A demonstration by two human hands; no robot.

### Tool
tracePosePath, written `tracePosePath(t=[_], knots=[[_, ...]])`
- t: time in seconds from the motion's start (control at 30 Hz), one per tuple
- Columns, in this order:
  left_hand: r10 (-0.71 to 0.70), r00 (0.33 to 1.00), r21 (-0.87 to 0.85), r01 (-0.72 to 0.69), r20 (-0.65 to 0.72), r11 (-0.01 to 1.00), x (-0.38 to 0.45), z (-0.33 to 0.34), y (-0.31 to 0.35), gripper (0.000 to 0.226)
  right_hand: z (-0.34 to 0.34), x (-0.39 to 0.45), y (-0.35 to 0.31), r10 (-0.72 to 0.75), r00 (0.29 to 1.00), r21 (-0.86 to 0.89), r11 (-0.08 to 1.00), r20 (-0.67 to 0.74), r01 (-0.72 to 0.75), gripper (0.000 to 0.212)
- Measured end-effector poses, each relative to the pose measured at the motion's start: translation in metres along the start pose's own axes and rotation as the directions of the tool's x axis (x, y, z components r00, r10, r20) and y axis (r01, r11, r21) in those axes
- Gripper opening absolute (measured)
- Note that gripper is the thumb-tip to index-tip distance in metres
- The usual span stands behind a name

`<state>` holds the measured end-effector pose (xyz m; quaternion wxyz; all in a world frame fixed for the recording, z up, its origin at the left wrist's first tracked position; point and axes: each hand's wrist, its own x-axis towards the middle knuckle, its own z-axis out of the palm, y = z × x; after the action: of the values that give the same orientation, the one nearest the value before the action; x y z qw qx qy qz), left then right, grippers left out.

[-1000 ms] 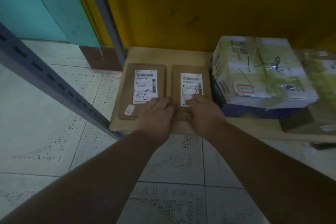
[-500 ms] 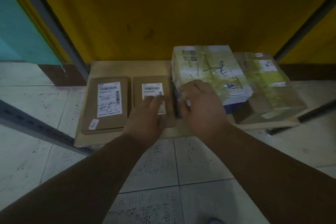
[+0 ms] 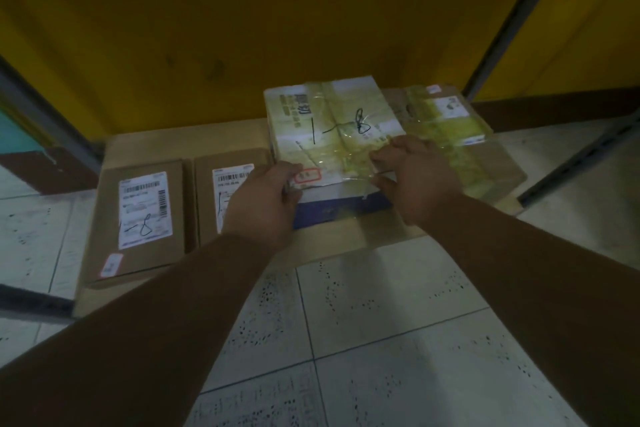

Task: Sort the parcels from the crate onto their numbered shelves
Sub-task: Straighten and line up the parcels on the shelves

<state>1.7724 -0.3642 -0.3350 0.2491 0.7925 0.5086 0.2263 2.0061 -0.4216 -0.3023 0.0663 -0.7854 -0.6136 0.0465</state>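
White taped parcel (image 3: 332, 128), handwritten "1-8", blue base.

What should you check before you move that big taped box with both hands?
1. Left hand on the big taped box, at its near left corner: ok.
2. Right hand on its near right corner: ok.
3. Firm hold underneath: cannot tell, the fingertips are hidden.
4. The "1-8" written on top matches the labelled flat parcel on the same shelf: ok.
5. Room on the sides: not ok, a flat parcel on the left and a taped brown parcel on the right sit close against it.
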Motion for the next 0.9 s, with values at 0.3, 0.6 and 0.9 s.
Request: tracePosePath(t=[0.3, 0.6, 0.9], knots=[[0.023, 0.999, -0.016, -0.022, 0.034, 1.0, -0.022, 0.0, 0.006, 0.035, 0.005, -0.018, 0.014, -0.027, 0.999, -0.022, 0.999, 0.041, 0.028, 0.039], [-0.049, 0.992, 0.166, 0.067, -0.113, 0.984, -0.047, 0.002, 0.045, 0.046, -0.017, -0.034, 0.024, -0.049, 0.997, 0.065, 0.997, 0.055, 0.045, 0.056], [0.215, 0.947, 0.117, -0.248, 0.237, 0.962, -0.055, 0.065, 0.122, 0.036, -0.046, -0.043, 0.137, 0.01, 1.0, 0.015, 1.0, -0.028, -0.01, 0.05]])
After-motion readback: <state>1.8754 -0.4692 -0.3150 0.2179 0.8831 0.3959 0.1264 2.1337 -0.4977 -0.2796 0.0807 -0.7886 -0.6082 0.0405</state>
